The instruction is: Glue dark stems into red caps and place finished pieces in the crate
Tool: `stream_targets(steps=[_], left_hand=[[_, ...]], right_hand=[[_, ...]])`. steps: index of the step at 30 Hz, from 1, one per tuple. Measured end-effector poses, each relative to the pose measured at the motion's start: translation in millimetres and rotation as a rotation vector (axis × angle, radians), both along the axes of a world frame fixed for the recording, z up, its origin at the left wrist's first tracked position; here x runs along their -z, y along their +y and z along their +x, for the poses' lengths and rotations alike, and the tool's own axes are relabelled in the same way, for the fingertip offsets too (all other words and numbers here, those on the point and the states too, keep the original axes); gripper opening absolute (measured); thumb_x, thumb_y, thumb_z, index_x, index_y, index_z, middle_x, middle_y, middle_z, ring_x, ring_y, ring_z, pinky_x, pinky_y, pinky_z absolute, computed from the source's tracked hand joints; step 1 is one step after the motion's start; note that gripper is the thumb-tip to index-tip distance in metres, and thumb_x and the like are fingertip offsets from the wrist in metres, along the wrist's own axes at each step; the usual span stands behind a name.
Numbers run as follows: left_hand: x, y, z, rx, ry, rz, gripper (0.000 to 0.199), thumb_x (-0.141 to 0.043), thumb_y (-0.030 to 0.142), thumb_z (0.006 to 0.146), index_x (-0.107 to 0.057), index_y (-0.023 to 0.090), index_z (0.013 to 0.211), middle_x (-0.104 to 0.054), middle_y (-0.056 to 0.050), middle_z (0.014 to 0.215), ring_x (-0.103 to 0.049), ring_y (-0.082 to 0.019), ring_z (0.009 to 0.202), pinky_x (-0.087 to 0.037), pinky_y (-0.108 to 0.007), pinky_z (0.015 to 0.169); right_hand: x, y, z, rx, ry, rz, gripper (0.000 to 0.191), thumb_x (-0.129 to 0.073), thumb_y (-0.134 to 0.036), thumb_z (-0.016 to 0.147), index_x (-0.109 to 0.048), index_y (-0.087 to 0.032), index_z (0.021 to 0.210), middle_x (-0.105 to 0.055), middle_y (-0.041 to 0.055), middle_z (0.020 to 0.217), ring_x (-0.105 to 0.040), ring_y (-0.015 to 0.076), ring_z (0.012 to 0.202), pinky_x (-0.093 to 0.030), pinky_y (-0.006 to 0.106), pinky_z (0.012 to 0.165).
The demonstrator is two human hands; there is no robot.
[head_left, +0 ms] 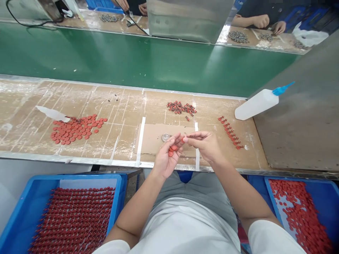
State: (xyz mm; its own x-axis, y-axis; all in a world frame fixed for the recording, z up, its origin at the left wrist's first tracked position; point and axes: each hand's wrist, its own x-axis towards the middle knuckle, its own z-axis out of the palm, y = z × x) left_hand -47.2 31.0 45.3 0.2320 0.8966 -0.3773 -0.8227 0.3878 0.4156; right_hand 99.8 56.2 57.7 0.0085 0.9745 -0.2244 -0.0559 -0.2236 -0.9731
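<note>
Several red discs point(173, 149) lie in the cupped palm of my left hand point(167, 157), above the cardboard pad point(150, 139). Thumb and fingers of my right hand point(208, 144) pinch a red disc point(183, 140) close to the left fingertips. A small round clear dish point(166, 137) sits on the pad just behind my left hand. Beyond the pad is a pile of small red and dark parts point(181, 107). To the right, assembled red pieces point(231, 133) form a slanting row.
Loose red discs point(76, 130) and a white nozzle point(53, 113) lie left. A white bottle with a blue tip point(256, 104) leans against the metal box point(302, 116). Blue bins point(119, 197) flank my legs. Across the green belt point(119, 60), other people's hands work.
</note>
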Motion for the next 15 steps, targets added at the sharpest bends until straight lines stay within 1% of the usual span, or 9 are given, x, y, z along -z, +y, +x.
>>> stream_targets(steps=[2, 4, 6, 8, 11, 13, 15], left_hand=[[3.5, -6, -1, -0.036, 0.033, 0.046, 0.024, -0.061, 0.021, 0.082, -0.070, 0.016, 0.104, -0.070, -0.007, 0.096, -0.060, -0.007, 0.071, -0.045, -0.016, 0.057], [7.9, -12, -2, -0.047, 0.058, 0.090, 0.027, -0.067, 0.021, 0.079, -0.070, 0.019, 0.106, -0.070, -0.004, 0.090, -0.056, -0.005, 0.064, -0.043, -0.016, 0.055], [12.7, -17, -2, -0.064, 0.097, 0.118, 0.030, -0.072, 0.020, 0.076, -0.070, 0.021, 0.106, -0.071, -0.004, 0.092, -0.059, -0.006, 0.070, -0.045, -0.017, 0.061], [17.5, -20, -2, -0.101, 0.138, 0.132, 0.030, -0.074, 0.020, 0.073, -0.071, 0.022, 0.103, -0.071, -0.005, 0.099, -0.064, -0.010, 0.083, -0.049, -0.019, 0.071], [23.4, -22, 0, -0.158, 0.174, 0.147, 0.028, -0.076, 0.022, 0.072, -0.072, 0.022, 0.099, -0.071, -0.007, 0.107, -0.065, -0.015, 0.098, -0.050, -0.023, 0.082], [25.6, -22, 0, -0.191, 0.181, 0.147, 0.026, -0.077, 0.024, 0.071, -0.073, 0.021, 0.097, -0.069, -0.008, 0.111, -0.064, -0.016, 0.100, -0.050, -0.023, 0.082], [26.5, -21, 0, -0.222, 0.180, 0.131, 0.024, -0.078, 0.025, 0.070, -0.074, 0.020, 0.093, -0.068, -0.009, 0.114, -0.064, -0.016, 0.098, -0.050, -0.022, 0.077]], right_hand=[[3.5, -1, -6, -0.006, 0.139, -0.135, 0.025, -0.086, -0.030, 0.054, -0.072, -0.020, 0.072, -0.071, 0.0011, 0.072, -0.061, 0.0092, 0.056, -0.041, 0.019, 0.044], [5.6, -4, -12, -0.064, 0.262, -0.246, 0.022, -0.085, -0.028, 0.057, -0.072, -0.018, 0.072, -0.068, -0.0013, 0.067, -0.057, 0.0055, 0.053, -0.036, 0.015, 0.041], [7.1, -8, -19, -0.127, 0.374, -0.319, 0.019, -0.083, -0.026, 0.060, -0.071, -0.017, 0.071, -0.065, -0.0031, 0.062, -0.056, 0.0039, 0.052, -0.038, 0.013, 0.042], [9.1, -11, -24, -0.170, 0.450, -0.366, 0.017, -0.082, -0.025, 0.062, -0.070, -0.017, 0.071, -0.064, -0.0037, 0.059, -0.057, 0.0040, 0.052, -0.042, 0.012, 0.045], [13.2, -14, -31, -0.191, 0.510, -0.423, 0.017, -0.082, -0.025, 0.064, -0.070, -0.017, 0.073, -0.067, -0.0034, 0.062, -0.061, 0.0044, 0.055, -0.045, 0.011, 0.047], [15.8, -15, -34, -0.185, 0.550, -0.447, 0.018, -0.082, -0.024, 0.064, -0.070, -0.017, 0.075, -0.069, -0.0030, 0.066, -0.063, 0.0045, 0.057, -0.047, 0.010, 0.047], [17.7, -16, -38, -0.175, 0.559, -0.448, 0.020, -0.082, -0.025, 0.064, -0.071, -0.018, 0.080, -0.071, -0.0016, 0.071, -0.065, 0.0053, 0.060, -0.048, 0.010, 0.047]])
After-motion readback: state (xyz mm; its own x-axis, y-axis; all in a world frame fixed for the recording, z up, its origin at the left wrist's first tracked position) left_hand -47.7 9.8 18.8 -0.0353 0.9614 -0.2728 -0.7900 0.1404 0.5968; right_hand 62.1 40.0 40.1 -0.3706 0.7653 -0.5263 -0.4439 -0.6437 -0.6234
